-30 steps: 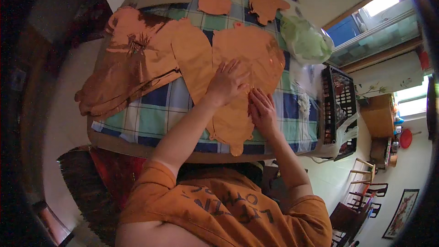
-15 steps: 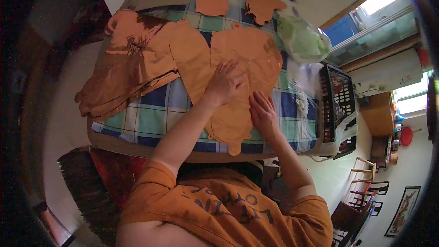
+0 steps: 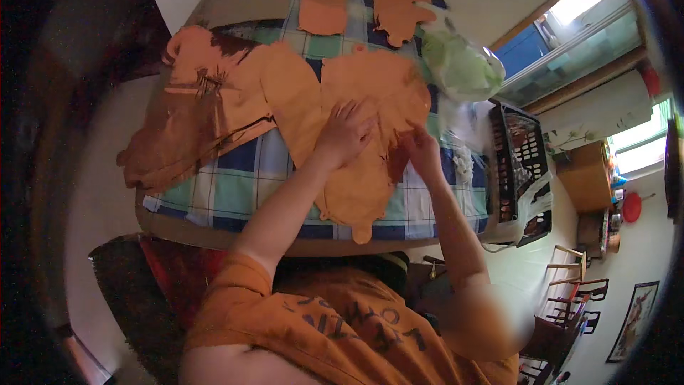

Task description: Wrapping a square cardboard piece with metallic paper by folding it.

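Observation:
A flat, uninflated orange foil balloon point(image 3: 363, 189) lies across the front of the checked cloth, a short tab at its near end. My left hand point(image 3: 347, 134) rests on its middle, palm down with the fingers stretched out. At its right edge my right hand point(image 3: 425, 148) pinches the foil and holds it slightly raised, showing a darker fold beneath. Left of it spreads a pile of similar foil balloons point(image 3: 235, 96), overlapping and shiny brown in places. Two more orange foil pieces point(image 3: 324, 8) lie at the far end.
The checked cloth point(image 3: 235, 175) covers the table. A clear plastic bag with green contents point(image 3: 463, 68) sits at the far right, and a black plastic crate point(image 3: 524, 171) stands on the right side. A cardboard sheet point(image 3: 249, 0) lies at the far left.
My right hand has moved up along the balloon's right edge and now pinches and lifts the foil, where it lay flatter before. My left hand stays in place on the balloon.

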{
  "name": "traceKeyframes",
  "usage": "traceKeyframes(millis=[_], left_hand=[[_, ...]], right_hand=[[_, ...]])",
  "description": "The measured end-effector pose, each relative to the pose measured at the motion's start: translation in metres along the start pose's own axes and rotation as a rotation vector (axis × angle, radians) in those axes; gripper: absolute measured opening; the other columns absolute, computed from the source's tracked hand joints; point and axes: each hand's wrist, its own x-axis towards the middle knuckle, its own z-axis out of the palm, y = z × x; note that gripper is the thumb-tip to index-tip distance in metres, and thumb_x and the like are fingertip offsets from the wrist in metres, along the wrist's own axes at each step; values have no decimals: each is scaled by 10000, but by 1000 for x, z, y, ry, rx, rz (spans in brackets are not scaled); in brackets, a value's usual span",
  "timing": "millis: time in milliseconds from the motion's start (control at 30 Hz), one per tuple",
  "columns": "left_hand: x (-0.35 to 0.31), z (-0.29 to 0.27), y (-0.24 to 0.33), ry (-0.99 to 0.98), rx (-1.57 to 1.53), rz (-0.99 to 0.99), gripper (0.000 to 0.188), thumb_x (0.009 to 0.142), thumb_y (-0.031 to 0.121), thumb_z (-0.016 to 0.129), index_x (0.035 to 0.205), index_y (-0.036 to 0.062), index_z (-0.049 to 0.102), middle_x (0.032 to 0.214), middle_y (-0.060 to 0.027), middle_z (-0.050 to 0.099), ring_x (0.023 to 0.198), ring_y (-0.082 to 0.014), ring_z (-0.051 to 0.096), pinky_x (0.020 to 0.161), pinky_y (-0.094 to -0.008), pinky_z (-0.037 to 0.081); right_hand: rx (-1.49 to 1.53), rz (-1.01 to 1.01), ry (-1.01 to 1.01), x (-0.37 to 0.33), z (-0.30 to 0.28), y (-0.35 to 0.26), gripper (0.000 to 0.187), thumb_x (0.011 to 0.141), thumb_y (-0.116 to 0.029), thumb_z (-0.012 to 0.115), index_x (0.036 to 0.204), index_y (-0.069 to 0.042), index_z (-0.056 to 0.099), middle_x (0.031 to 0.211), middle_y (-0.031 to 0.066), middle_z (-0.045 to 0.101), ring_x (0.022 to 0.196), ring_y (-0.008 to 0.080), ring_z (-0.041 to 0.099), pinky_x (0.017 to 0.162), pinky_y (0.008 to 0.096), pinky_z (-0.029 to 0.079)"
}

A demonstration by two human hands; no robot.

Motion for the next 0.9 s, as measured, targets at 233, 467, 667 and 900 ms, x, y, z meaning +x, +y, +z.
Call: traceKeyframes(millis=[233, 467, 667, 900], left_hand=[[-3, 3, 7, -201, 148, -46, 428, 978, 338, 412, 1377, 191, 458, 1483, -141, 326, 1384, -321, 278, 1153, -484, 162], [0, -6, 17, -199, 125, -36, 444, 986, 353, 382, 1398, 198, 443, 1486, -149, 327, 1393, -319, 268, 1146, -506, 174], [2, 4, 15, -137, 84, -18, 437, 973, 354, 412, 1371, 187, 476, 1472, -143, 356, 1389, -313, 276, 1145, -509, 171], [-1, 25, 6, -29, 83, -15, 438, 960, 377, 436, 1354, 197, 497, 1461, -138, 378, 1401, -295, 253, 1145, -495, 155]], right_hand=[[864, 549, -123, 134, 22, 38, 283, 871, -240, 658, 1078, -52, 618, 863, 100, 666, 670, 219, 641, 536, 335, 503], [-715, -388, 319, 118, 45, -10, 247, 829, -234, 615, 1012, -68, 605, 785, 155, 656, 708, 351, 643, 649, 485, 495], [-1003, -184, 32, 106, 62, -39, 246, 882, -232, 557, 1081, -101, 620, 945, 161, 672, 885, 351, 642, 728, 461, 494], [-569, -388, 188, 94, 24, -16, 301, 912, -219, 540, 1157, -68, 627, 1023, 194, 658, 914, 313, 646, 796, 399, 499]])
